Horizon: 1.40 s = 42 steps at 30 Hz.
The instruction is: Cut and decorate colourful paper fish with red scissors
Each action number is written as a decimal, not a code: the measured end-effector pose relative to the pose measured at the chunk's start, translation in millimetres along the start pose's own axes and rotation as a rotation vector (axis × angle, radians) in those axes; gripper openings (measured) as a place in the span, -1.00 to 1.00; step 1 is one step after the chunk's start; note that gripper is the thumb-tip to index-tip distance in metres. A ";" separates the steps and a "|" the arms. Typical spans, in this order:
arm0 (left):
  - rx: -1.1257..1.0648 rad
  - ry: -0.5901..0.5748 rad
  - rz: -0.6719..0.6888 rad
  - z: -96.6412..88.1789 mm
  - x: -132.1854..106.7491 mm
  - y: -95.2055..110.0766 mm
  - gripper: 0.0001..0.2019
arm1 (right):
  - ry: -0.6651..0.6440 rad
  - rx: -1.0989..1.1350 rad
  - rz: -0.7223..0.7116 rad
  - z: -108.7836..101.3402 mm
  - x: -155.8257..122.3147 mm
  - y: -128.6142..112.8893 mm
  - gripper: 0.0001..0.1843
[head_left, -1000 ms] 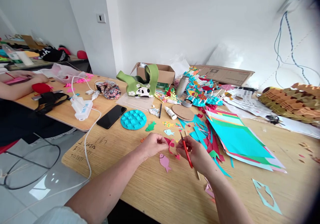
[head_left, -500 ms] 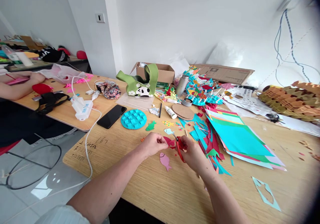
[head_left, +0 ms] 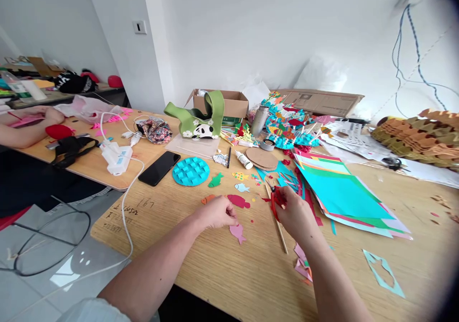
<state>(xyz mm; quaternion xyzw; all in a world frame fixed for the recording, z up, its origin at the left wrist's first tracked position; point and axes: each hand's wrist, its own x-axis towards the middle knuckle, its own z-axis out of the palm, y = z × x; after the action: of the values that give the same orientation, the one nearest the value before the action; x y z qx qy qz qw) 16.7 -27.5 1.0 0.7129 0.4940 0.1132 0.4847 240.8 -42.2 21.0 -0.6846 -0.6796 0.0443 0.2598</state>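
Observation:
My right hand [head_left: 296, 214] grips small red-handled scissors [head_left: 275, 203], with their blades hidden by a scrap of red paper and my fingers. A thin wooden stick [head_left: 276, 221] lies just below that hand. My left hand [head_left: 215, 212] rests low over the wooden table [head_left: 222, 276], with nothing visible in it. Its fingertips are just above a pink paper fish [head_left: 237, 233]. A red paper fish [head_left: 238, 201] lies beyond those fingers, and an orange paper fish [head_left: 208, 199] lies beyond the knuckles.
A fanned stack of coloured paper [head_left: 340, 193] lies right of my right hand, with cut scraps around it. Farther back stand a phone [head_left: 158, 168], a teal mat [head_left: 191, 171], a glue bottle [head_left: 244, 160] and a cardboard box [head_left: 233, 104]. A co-worker's hand [head_left: 53, 116] is at the left table.
My left hand has let go of the red paper fish, which now lies on the table. My right hand has moved right with the scissors, and the view has shifted slightly.

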 end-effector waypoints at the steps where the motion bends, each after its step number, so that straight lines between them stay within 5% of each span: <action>1: 0.024 -0.007 0.003 -0.5 0.1 -0.7 -0.84 | -0.020 -0.036 -0.016 0.0 0.0 -0.8 -0.94; 18: 0.215 0.027 -0.010 -9.4 -5.7 4.6 -0.86 | -0.291 -0.230 -0.133 -0.2 -5.7 -5.6 -0.93; 29: 0.215 -0.011 0.024 -2.9 -5.9 3.0 -0.93 | -0.195 -0.195 -0.078 -0.7 -5.6 -5.2 -0.92; 37: 0.266 0.073 0.028 -0.9 -8.9 8.1 -0.97 | -0.100 -0.172 -0.049 -0.8 -3.2 -5.8 -0.89; 42: 0.268 0.080 0.036 0.1 -8.5 7.7 -0.95 | -0.165 -0.114 -0.072 -2.1 -4.3 -8.7 -0.93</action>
<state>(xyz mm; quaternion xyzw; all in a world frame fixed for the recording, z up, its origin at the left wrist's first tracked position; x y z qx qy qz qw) 17.1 -34.8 9.8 0.7751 0.5106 0.0831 0.3628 233.5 -47.5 25.2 -0.6672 -0.7245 0.0525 0.1651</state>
